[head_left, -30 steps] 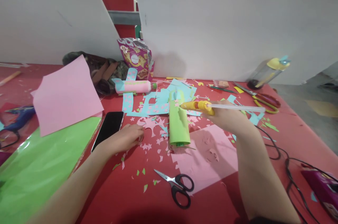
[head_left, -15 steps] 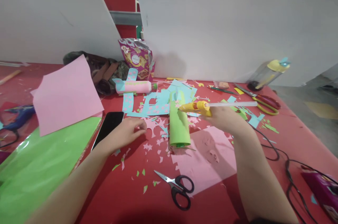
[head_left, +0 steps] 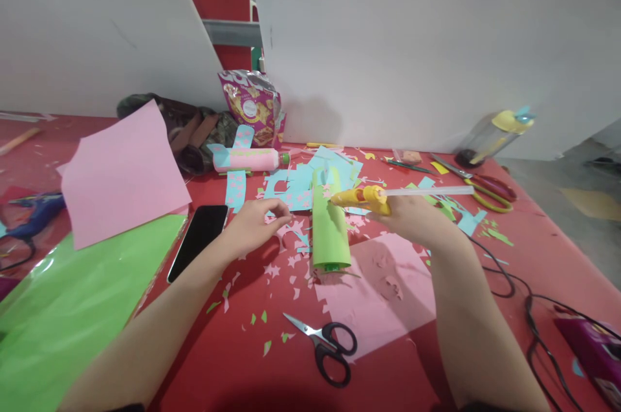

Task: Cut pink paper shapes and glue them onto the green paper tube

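Note:
My right hand is closed round the grip of a yellow hot glue gun. A long translucent glue stick juts from its back. The nozzle points left and meets or hovers just over a bottle wrapped in light green paper, which lies lengthwise with its green cap towards me. Small pink stars and a light blue piece sit at its far end. Left of the bottle, my left hand hovers with thumb and fingertips pinched; anything between them is too small to make out.
Black-handled scissors lie near the front, beside pink paper. A phone, green sheets and a pink-wrapped bottle are leftwards. Paper scraps are scattered about. Larger scissors and black cables lie right.
My left hand has moved right and slightly away from me, towards the green bottle, its fingertips coming together. The right hand and glue gun have hardly moved.

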Demonstrator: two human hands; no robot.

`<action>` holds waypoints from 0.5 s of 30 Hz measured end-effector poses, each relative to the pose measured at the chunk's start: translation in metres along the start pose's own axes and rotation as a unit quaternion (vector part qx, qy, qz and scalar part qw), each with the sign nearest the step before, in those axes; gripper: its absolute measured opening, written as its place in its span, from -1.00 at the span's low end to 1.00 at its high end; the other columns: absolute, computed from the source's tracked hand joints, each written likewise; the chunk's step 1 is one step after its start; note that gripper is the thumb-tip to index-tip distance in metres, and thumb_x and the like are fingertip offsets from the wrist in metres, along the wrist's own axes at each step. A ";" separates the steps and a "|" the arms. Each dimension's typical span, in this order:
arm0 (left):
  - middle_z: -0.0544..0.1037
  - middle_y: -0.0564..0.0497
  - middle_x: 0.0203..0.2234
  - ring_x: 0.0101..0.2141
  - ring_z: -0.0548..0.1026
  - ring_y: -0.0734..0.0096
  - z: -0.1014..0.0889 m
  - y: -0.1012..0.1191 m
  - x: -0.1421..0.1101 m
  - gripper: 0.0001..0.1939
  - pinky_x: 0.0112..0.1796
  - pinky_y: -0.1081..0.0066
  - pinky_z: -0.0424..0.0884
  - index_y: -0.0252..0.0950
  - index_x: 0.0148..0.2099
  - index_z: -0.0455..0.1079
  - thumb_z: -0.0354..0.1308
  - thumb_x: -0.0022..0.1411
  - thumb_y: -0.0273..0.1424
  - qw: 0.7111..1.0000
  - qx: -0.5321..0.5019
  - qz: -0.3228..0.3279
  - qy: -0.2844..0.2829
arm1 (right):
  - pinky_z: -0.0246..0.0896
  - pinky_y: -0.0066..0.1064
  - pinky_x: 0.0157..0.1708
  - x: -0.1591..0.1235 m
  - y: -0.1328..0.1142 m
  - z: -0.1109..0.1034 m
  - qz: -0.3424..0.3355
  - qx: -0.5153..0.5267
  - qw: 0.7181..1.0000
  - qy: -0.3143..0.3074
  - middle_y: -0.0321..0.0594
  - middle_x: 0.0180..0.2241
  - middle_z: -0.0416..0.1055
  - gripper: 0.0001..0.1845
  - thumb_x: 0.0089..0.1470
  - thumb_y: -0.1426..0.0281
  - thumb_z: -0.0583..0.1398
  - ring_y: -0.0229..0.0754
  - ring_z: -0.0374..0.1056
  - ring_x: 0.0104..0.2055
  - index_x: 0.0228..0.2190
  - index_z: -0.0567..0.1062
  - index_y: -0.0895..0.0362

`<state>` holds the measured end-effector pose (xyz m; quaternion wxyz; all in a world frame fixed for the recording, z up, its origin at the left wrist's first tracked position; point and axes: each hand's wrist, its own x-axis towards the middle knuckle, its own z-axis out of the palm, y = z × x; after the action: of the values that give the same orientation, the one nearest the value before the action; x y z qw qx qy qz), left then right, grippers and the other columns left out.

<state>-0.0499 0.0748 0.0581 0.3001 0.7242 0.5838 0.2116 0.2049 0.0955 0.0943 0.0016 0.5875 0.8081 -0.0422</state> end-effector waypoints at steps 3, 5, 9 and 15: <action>0.50 0.04 -0.47 -0.39 0.42 0.38 0.003 0.005 0.007 -0.86 -0.31 0.43 0.32 -0.27 -0.46 0.33 0.03 0.06 -0.34 1.000 -0.010 0.006 0.003 | 0.06 -0.48 -0.58 0.001 0.000 0.000 0.000 0.014 0.999 -0.035 -0.22 -0.52 0.43 -0.79 -0.04 0.38 0.05 -0.20 0.31 -0.50 -0.39 0.46 0.13; 0.50 0.03 -0.48 -0.39 0.42 0.36 0.007 0.007 0.013 -0.86 -0.30 0.40 0.31 -0.28 -0.46 0.33 0.03 0.06 -0.33 1.000 -0.020 0.004 0.006 | 0.07 -0.47 -0.56 0.002 0.000 -0.001 0.002 0.019 0.999 -0.039 -0.20 -0.50 0.43 -0.79 -0.04 0.37 0.05 -0.19 0.31 -0.48 -0.40 0.46 0.14; 0.49 0.00 -0.45 -0.36 0.42 0.34 0.013 0.010 0.023 -0.88 -0.29 0.38 0.29 -0.29 -0.45 0.32 0.04 0.03 -0.36 0.999 -0.035 0.001 0.015 | 0.10 -0.45 -0.53 0.002 0.001 0.000 0.006 0.020 0.999 -0.033 -0.19 -0.49 0.43 -0.79 -0.04 0.34 0.07 -0.15 0.32 -0.45 -0.37 0.46 0.13; 0.49 0.02 -0.49 -0.41 0.41 0.38 0.020 0.014 0.034 -0.88 -0.35 0.42 0.30 -0.29 -0.47 0.34 0.06 0.01 -0.35 0.998 -0.057 -0.004 0.024 | 0.10 -0.44 -0.52 0.002 0.001 0.000 0.018 0.007 0.999 -0.046 -0.18 -0.50 0.43 -0.78 -0.02 0.34 0.07 -0.14 0.33 -0.45 -0.35 0.46 0.14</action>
<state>-0.0195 0.1028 0.0516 0.3275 0.6982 0.5810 0.2603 0.2053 0.0980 0.0944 0.0354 0.5996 0.7961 -0.0744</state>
